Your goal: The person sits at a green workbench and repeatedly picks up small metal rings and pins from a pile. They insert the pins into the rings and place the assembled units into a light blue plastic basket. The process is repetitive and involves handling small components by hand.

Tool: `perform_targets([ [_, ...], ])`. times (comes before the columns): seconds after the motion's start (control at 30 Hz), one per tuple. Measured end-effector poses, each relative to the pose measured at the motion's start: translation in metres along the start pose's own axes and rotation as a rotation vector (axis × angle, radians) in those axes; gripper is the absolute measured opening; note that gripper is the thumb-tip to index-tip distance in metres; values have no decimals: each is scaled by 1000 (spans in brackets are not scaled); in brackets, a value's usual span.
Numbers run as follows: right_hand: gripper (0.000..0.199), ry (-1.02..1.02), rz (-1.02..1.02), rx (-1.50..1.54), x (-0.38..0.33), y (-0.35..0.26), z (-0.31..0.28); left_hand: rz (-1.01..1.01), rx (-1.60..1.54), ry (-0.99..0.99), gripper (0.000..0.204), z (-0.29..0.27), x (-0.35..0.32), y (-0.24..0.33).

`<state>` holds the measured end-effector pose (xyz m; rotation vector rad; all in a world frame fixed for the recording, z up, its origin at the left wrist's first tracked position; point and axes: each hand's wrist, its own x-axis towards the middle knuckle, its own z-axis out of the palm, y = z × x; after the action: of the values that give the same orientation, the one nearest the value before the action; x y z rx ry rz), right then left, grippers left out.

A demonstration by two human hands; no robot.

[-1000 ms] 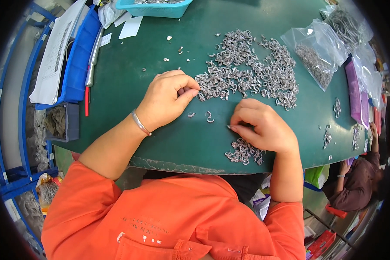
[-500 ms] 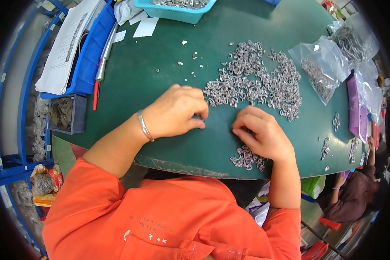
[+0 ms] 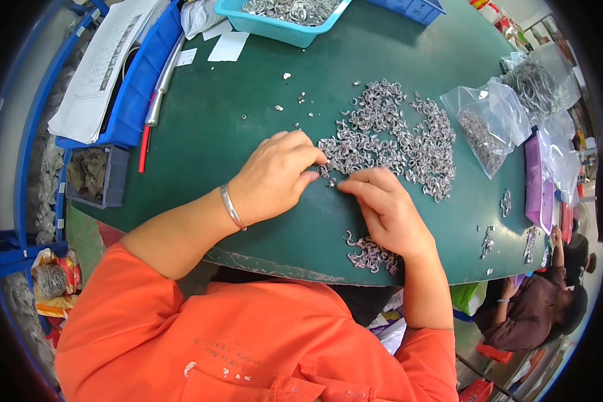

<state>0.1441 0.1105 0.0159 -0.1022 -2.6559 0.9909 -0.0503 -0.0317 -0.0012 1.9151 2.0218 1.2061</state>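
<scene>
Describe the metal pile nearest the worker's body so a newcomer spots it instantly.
On the green table, find the right hand. Below it, by the near edge, lies a loose pile of curved grey pieces, far smaller than the main heap beyond that hand.

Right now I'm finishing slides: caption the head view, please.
Left hand and right hand beside a pile of curved grey pieces on a green table.
</scene>
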Motion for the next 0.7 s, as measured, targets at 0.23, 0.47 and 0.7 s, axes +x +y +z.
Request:
perform_targets([
  [0.23,36,154,141,54,-8,3,-7,-80,-181,-86,12,2,-2,1],
  [0.47,37,87,-48,-138,0,3,1,-134,-178,-99,12,4,-1,-2],
  [0.7,38,108,-31,-124,-8,8,-8,-138,-194,-101,12,3,-1,-4],
])
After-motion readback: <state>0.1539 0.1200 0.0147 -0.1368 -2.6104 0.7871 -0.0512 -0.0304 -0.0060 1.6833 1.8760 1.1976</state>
